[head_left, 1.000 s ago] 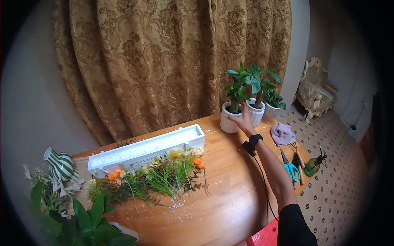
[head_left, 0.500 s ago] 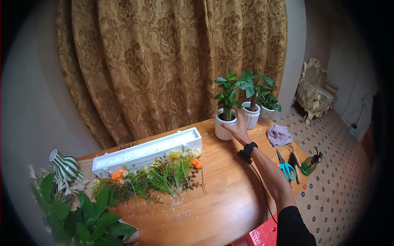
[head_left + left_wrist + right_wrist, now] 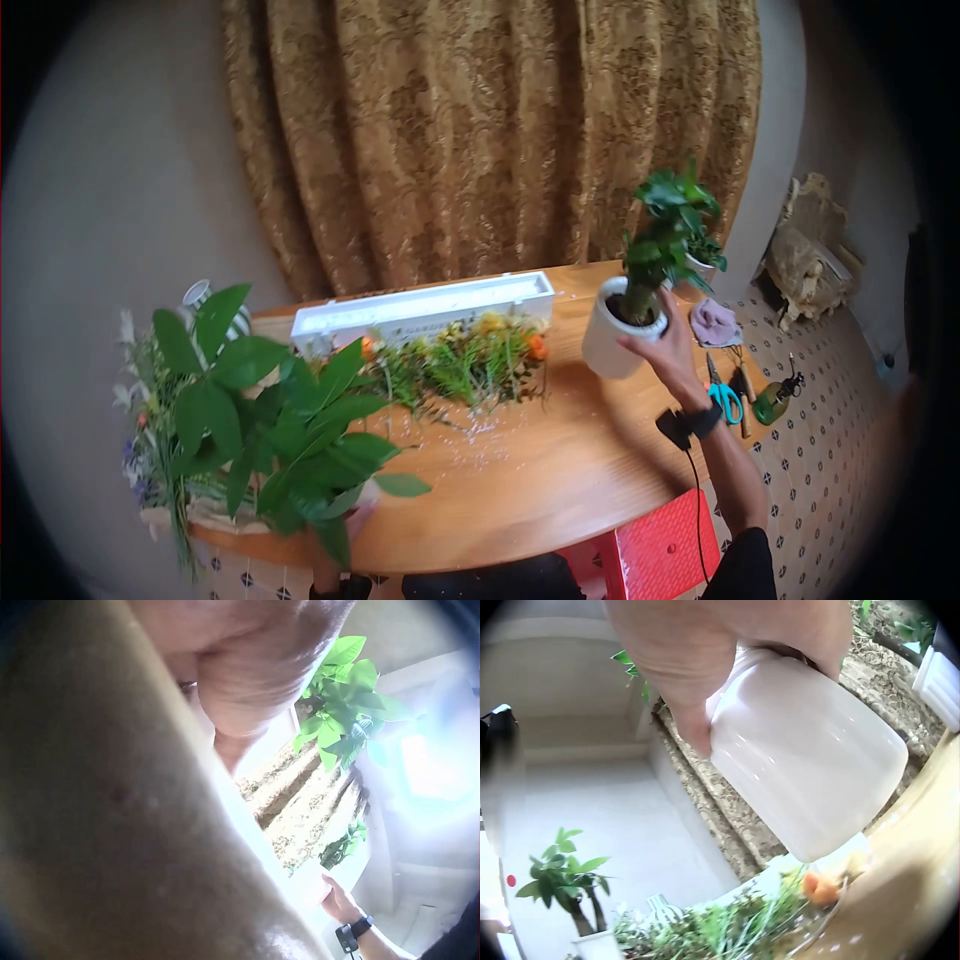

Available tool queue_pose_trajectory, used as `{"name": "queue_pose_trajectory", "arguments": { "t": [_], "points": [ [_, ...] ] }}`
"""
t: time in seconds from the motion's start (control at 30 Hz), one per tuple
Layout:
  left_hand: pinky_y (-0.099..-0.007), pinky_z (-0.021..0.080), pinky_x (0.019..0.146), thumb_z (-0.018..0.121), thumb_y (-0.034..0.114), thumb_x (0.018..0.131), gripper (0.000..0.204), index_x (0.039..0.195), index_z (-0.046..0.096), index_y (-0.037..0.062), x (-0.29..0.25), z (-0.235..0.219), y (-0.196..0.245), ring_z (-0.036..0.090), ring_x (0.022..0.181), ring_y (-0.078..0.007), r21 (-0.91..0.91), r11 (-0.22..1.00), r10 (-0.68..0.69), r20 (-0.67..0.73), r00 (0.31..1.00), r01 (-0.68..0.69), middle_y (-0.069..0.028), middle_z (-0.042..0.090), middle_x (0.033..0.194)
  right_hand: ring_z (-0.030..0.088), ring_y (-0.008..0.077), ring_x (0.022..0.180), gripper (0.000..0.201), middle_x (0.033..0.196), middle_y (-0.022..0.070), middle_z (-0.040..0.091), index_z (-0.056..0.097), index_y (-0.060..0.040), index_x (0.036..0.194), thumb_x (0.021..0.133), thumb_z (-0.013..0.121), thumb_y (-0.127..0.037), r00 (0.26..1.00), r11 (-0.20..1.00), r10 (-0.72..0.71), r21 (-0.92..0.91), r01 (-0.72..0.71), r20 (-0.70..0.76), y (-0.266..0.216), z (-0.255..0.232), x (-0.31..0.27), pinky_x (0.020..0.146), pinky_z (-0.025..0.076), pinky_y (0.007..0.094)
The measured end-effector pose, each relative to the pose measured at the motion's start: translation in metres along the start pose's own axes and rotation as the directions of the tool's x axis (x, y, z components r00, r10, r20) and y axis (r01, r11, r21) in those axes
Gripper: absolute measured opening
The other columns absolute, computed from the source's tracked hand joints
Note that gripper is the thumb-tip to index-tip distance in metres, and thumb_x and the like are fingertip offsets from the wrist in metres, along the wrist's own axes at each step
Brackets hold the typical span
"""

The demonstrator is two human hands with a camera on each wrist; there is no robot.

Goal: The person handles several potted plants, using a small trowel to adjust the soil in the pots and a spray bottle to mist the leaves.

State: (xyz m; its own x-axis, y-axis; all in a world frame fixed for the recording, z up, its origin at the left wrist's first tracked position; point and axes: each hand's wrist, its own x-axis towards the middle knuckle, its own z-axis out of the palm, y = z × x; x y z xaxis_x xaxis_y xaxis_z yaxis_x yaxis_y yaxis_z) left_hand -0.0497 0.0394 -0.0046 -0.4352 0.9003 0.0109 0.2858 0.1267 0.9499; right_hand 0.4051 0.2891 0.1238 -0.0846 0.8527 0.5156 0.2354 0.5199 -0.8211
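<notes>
My right hand [image 3: 672,350] grips the rim of a white pot [image 3: 606,345] with a green plant [image 3: 655,245] in it. The pot tilts above the table; the right wrist view shows its smooth side [image 3: 802,757] under my hand [image 3: 735,645]. At the near left, my left hand [image 3: 360,515] is mostly hidden beneath a large-leaved plant [image 3: 300,430]. The left wrist view shows my left hand [image 3: 251,682] curled at a white pot [image 3: 262,756], with that plant's leaves [image 3: 345,697] beyond.
A white planter box [image 3: 425,303] lies along the table's back, with cut flowers and greenery [image 3: 450,360] before it. Teal scissors [image 3: 724,400], a green spray bottle [image 3: 772,402] and a purple cloth [image 3: 714,324] are at the right. A red stool [image 3: 660,550] stands at the front edge.
My right hand has lifted the white pot off the table and brought it nearer, tilted. The large-leaved plant has risen at the left. The head view has shifted.
</notes>
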Motion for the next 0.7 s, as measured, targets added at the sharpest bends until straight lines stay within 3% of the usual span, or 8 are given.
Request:
{"name": "queue_pose_trajectory", "arguments": {
  "t": [0.07,0.1,0.13,0.43,0.5,0.6,0.63,0.7],
  "points": [
    [-0.0372,0.052,0.098,0.086,0.013,0.084,0.055,0.129,0.057,-0.0026,0.003,-0.001,-0.015,0.064,0.114,-0.0224,0.047,0.993,0.110,-0.005,0.994,-0.109,-0.0125,0.064,0.126,0.057,0.0233,0.130,0.104,0.142,0.0167,0.057,0.035,0.0051,0.153,0.070,0.094,-0.015,0.995,0.991,0.077,0.108,-0.083,0.059,-0.022,0.015,-0.035,0.114,0.043,0.0378],
    [-0.0368,0.055,0.080,0.083,0.020,0.087,0.031,0.108,0.073,0.0007,-0.001,0.003,-0.003,0.071,0.086,-0.0207,0.174,0.964,0.219,-0.084,0.972,-0.202,-0.0102,0.075,0.099,0.056,0.0237,0.130,0.103,0.142,0.0170,0.056,0.036,0.0056,0.152,0.070,0.094,-0.015,0.992,0.988,0.100,0.108,-0.108,0.076,-0.025,0.022,-0.051,0.114,0.043,0.0381],
    [-0.0368,0.055,0.080,0.083,0.020,0.087,0.031,0.108,0.073,0.0007,-0.003,0.006,0.002,0.071,0.086,-0.0207,0.177,0.966,0.209,-0.091,0.974,-0.191,-0.0102,0.075,0.099,0.056,0.0240,0.130,0.102,0.142,0.0173,0.056,0.036,0.0061,0.151,0.070,0.094,-0.014,0.988,0.985,0.126,0.106,-0.135,0.091,-0.027,0.030,-0.068,0.114,0.043,0.0384],
    [-0.0365,0.052,0.084,0.080,0.023,0.090,0.032,0.112,0.072,0.0013,-0.012,-0.005,-0.009,0.068,0.094,-0.0204,0.029,0.987,0.161,-0.019,0.987,-0.161,-0.0091,0.074,0.103,0.062,0.0188,0.118,0.081,0.128,0.0115,0.064,0.050,0.0027,0.139,0.072,0.093,-0.014,0.923,0.953,0.175,0.177,-0.246,0.341,-0.054,0.110,-0.140,0.105,0.049,0.0354],
    [-0.0372,0.050,0.101,0.081,0.020,0.092,0.052,0.130,0.061,-0.0082,-0.012,-0.011,-0.008,0.062,0.116,-0.0218,0.126,0.990,0.060,0.051,0.997,-0.066,-0.0152,0.063,0.131,0.065,0.0187,0.111,0.070,0.121,0.0123,0.069,0.059,0.0039,0.131,0.072,0.093,-0.016,0.920,0.958,0.160,0.170,-0.233,0.358,-0.066,0.123,-0.141,0.101,0.051,0.0354],
    [-0.0365,0.051,0.099,0.080,0.017,0.092,0.048,0.130,0.062,-0.0069,-0.008,-0.017,-0.060,0.063,0.115,-0.0209,0.093,0.990,0.106,0.048,0.993,-0.110,-0.0148,0.065,0.128,0.060,0.0192,0.119,0.081,0.129,0.0103,0.062,0.051,0.0017,0.136,0.069,0.096,-0.011,0.867,0.927,0.217,0.182,-0.327,0.448,-0.061,0.138,-0.141,0.106,0.048,0.0361],
    [-0.0365,0.051,0.099,0.080,0.017,0.092,0.048,0.130,0.062,-0.0069,-0.004,-0.018,-0.081,0.063,0.115,-0.0209,0.092,0.990,0.105,0.048,0.993,-0.109,-0.0148,0.065,0.128,0.062,0.0182,0.116,0.076,0.126,0.0107,0.065,0.055,0.0029,0.132,0.070,0.095,-0.013,0.894,0.969,0.168,0.097,-0.227,0.415,-0.062,0.141,-0.141,0.103,0.050,0.0346],
    [-0.0355,0.053,0.097,0.078,0.013,0.093,0.042,0.128,0.064,-0.0056,0.002,-0.017,-0.113,0.064,0.112,-0.0200,-0.266,0.964,0.002,0.042,0.999,0.009,-0.0138,0.067,0.124,0.063,0.0174,0.114,0.074,0.124,0.0106,0.066,0.056,0.0033,0.131,0.071,0.095,-0.014,0.885,0.963,0.172,0.115,-0.244,0.432,-0.065,0.149,-0.138,0.103,0.050,0.0342]
  ]
}}
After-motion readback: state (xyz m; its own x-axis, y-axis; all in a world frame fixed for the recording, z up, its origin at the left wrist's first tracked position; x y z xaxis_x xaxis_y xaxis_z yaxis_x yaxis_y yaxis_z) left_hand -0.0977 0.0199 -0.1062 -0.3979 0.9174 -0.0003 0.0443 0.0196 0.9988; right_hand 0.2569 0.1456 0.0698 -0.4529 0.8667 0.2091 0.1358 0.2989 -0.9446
